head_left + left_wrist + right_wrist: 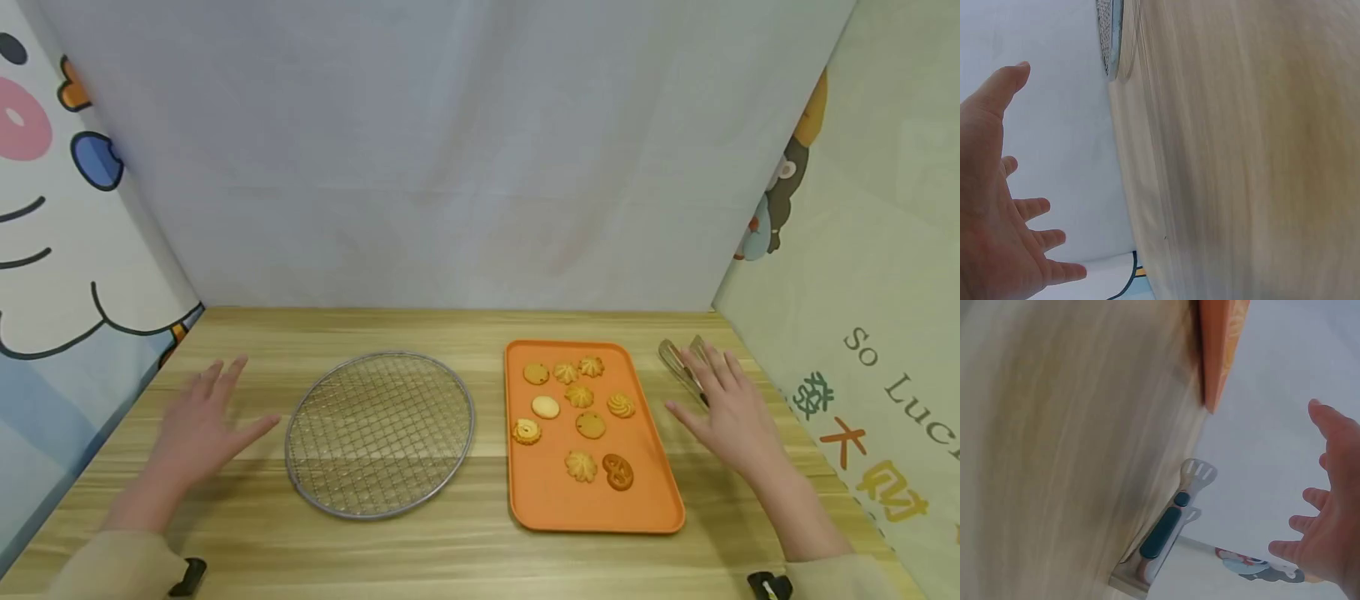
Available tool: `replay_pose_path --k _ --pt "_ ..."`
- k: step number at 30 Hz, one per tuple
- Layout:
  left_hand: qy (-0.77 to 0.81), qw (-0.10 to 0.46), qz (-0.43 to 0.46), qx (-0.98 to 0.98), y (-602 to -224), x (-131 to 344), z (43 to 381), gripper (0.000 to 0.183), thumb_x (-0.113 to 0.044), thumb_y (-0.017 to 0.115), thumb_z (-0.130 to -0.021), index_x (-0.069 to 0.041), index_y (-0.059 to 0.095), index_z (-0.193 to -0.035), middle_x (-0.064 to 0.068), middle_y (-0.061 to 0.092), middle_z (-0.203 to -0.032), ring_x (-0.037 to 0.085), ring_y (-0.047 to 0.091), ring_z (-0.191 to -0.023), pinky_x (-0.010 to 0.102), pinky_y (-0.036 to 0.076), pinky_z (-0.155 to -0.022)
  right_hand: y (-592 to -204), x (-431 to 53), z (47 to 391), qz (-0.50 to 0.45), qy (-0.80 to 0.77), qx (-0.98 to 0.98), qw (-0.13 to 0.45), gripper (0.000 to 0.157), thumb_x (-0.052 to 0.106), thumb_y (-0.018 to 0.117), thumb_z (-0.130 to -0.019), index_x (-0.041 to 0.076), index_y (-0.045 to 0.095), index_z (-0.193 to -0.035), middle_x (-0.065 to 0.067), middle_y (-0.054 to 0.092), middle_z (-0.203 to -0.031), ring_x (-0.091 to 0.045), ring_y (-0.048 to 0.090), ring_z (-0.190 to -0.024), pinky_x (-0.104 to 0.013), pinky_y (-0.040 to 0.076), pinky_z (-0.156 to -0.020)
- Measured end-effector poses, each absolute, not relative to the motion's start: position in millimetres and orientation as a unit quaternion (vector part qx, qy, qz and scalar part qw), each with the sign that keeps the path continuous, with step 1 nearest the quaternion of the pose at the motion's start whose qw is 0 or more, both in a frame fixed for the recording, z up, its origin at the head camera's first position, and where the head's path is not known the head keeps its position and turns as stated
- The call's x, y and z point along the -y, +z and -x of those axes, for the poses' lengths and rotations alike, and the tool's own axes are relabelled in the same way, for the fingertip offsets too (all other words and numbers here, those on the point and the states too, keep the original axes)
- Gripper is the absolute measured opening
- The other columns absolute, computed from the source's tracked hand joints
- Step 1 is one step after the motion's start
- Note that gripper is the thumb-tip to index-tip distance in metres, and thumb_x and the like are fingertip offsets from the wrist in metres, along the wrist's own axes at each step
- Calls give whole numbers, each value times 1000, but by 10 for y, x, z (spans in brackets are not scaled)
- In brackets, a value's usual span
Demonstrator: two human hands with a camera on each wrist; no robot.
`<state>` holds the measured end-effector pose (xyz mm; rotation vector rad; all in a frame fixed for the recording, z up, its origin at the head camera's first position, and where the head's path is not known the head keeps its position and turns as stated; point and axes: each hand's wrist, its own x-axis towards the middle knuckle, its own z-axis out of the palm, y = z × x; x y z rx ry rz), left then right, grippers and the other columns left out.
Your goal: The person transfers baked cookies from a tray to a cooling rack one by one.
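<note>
My left hand (pixel 198 429) is spread over the table left of a round wire rack (pixel 381 435), holding nothing. Fingers spread and thumb out, my right hand (pixel 731 415) hovers over a pair of metal tongs (pixel 681 367), overlapping them in the head view. In the right wrist view the tongs (pixel 1163 532) show slotted ends and dark green grips, apart from the hand. An orange tray (pixel 600 518) lies between the rack and the right hand. On it are several cookies, among them a pretzel-shaped one (pixel 618 472), a pale oval one (pixel 545 407) and a swirled one (pixel 621 406).
The light wooden table (pixel 480 567) ends at a pale grey cloth (pixel 465 167) hung behind it. A cartoon-printed cloth (pixel 90 225) borders the left side, and a cream cloth with lettering (pixel 885 292) borders the right.
</note>
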<state>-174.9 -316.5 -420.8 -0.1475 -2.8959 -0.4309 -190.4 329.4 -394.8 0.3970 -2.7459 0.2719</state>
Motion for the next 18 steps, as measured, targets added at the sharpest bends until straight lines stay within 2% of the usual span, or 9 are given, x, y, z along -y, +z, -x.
replay_pose_path --k 6,10,13,18 --pt "-212 54 42 975 -4212 3112 1857 104 -57 63 -82 -13 0 -153 40 19 -142 63 24 -122 77 24 -91 -4040 -3432 2071 -158 128 961 187 83 35 72 -83 14 26 -149 -29 27 -146 -52 22 -133 -66 25 -103" --pt "-244 20 40 969 -4235 3105 1939 105 -54 64 -83 -13 -3 -153 40 22 -142 62 23 -123 76 23 -93 -4085 -3543 2152 -161 153 961 165 86 30 74 -80 12 26 -149 -31 26 -146 -54 22 -131 -68 23 -102" --pt "-268 3 48 962 -4266 3110 1998 104 -50 65 -84 -12 -4 -152 40 27 -140 60 28 -123 73 26 -95 -4102 -3615 2194 -158 163 964 139 87 27 75 -80 10 26 -149 -32 25 -146 -56 24 -128 -71 25 -97" --pt "-301 -28 55 952 -4322 3107 2072 104 -47 66 -85 -8 -2 -152 39 36 -134 53 47 -111 63 43 -87 -4139 -3723 2243 -157 160 970 93 88 27 75 -80 6 24 -149 -36 27 -142 -60 29 -121 -73 29 -91"
